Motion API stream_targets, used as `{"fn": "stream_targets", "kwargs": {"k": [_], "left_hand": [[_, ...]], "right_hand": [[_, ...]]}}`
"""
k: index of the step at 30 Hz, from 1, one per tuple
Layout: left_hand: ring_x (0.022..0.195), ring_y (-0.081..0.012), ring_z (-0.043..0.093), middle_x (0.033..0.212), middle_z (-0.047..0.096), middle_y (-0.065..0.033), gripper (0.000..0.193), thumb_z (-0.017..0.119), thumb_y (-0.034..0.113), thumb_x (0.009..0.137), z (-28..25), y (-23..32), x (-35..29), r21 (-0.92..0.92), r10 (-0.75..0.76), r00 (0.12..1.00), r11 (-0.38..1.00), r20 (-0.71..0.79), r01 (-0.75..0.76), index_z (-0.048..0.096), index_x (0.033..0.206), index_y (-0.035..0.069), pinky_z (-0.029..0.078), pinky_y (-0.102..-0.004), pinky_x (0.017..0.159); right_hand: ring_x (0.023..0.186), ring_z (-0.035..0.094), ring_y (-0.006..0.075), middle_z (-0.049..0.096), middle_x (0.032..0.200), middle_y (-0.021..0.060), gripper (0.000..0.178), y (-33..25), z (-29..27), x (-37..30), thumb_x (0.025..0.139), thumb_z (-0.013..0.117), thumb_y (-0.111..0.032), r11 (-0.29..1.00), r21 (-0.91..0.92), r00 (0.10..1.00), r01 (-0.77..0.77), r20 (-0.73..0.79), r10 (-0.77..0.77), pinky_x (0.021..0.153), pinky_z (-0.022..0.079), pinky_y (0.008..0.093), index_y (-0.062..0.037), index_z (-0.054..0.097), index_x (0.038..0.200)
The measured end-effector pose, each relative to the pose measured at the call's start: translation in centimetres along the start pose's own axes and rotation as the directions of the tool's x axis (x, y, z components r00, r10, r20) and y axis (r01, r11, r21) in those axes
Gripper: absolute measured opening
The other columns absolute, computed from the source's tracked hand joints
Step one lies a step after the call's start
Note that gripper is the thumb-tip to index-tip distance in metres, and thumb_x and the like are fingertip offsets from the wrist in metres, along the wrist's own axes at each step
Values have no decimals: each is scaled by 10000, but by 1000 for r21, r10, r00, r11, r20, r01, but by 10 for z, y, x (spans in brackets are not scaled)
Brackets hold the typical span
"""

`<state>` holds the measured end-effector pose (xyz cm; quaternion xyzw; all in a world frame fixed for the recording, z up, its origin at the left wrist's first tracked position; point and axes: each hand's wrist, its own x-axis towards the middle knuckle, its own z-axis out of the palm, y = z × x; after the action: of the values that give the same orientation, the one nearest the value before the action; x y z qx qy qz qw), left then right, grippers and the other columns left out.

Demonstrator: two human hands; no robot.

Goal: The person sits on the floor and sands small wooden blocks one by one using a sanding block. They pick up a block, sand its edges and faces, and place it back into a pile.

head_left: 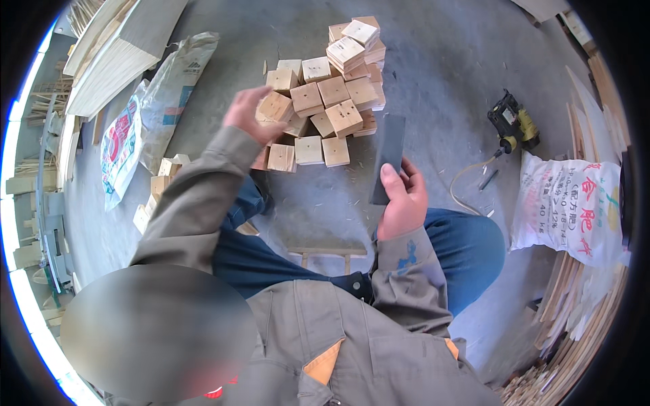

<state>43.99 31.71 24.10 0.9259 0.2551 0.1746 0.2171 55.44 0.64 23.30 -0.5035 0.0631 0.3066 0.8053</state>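
Observation:
A pile of pale wooden blocks [332, 90], some with small dark holes in their upper faces, stands on the floor in front of me. At the pile's left side, my left hand [242, 116] has its thumb and fingers curved round one tilted wooden block [275, 107]. My right hand [404, 201] grips the lower end of a dark grey flat rectangular bar [390, 145]. The thumb lies across its face, and the other end points away from me, just right of the pile. Thinner wooden pieces [347, 53] are stacked at the pile's far end.
More wooden blocks [160, 184] lie by my left arm. Plastic sacks [172, 95] and stacked boards [125, 57] are at the far left. On the right are a black-and-yellow power tool [513, 120] with a cord, a full white sack [567, 208] and long wood strips [575, 331].

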Motion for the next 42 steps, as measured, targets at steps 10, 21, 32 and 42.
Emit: {"fn": "stream_targets", "kwargs": {"k": [10,21,32,42], "left_hand": [[1420,-411,418,1519,427,-223,1010,901,229,659,193,12,37,45,-189,902,981,388,187,409,1536,137,411,-451,1175],[1347,-393,477,1427,475,-194,985,881,206,651,267,-27,53,141,-280,887,959,367,245,428,1524,141,453,-438,1124],[893,-203,690,1088,678,-131,927,915,248,673,204,-47,6,-360,-583,609,495,538,791,479,1446,-21,542,-359,779],[1093,-287,664,1237,638,-158,653,751,228,860,17,52,-79,-711,-358,631,-160,689,685,506,1437,47,570,-436,984]], "right_hand": [[1241,567,232,566,1376,211,656,-19,-1,4,925,732,-120,995,-69,996,-78,-58,74,1081,437,359,110,410,1447],[1225,587,223,586,1353,194,669,-26,-3,18,915,733,-165,988,-64,986,-140,-105,133,1086,445,370,117,427,1438],[1167,593,199,614,1301,179,607,-29,1,5,928,708,-150,992,-119,995,-40,-92,29,1047,459,347,109,455,1416],[1108,614,185,639,1263,167,594,9,-5,-3,914,759,-90,995,-83,997,56,-49,-61,997,483,325,92,481,1407]]}}
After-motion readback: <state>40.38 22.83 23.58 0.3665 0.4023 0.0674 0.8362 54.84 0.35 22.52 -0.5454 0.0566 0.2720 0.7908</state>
